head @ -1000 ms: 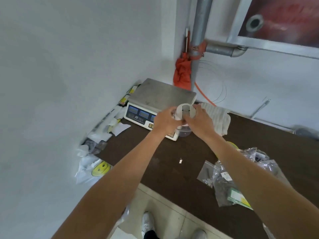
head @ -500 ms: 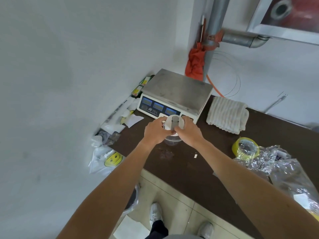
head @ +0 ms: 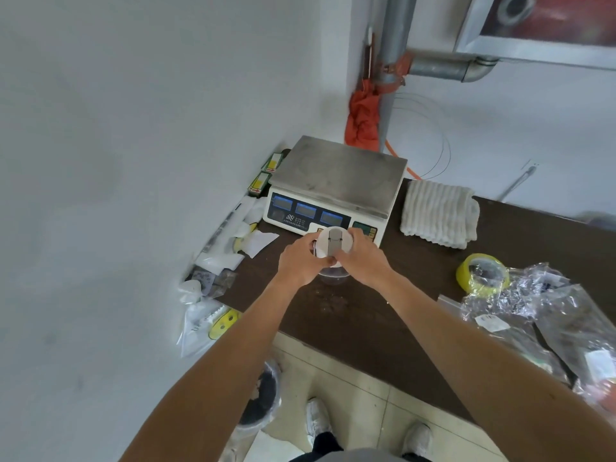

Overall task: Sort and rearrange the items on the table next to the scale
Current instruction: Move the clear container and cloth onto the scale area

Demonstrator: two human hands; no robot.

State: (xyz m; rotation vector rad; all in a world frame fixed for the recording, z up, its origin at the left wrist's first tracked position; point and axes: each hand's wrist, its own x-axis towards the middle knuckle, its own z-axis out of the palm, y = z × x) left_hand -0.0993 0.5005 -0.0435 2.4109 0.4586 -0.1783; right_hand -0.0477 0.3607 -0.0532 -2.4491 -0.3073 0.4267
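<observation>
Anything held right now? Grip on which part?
Yes: the white lid of the clear container, gripped at its rim, left hand on one side, right hand on the other.

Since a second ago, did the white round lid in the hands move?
Yes. The white lid came nearer the person, from the corner of the scale's steel tray down to in front of its buttons.
</observation>
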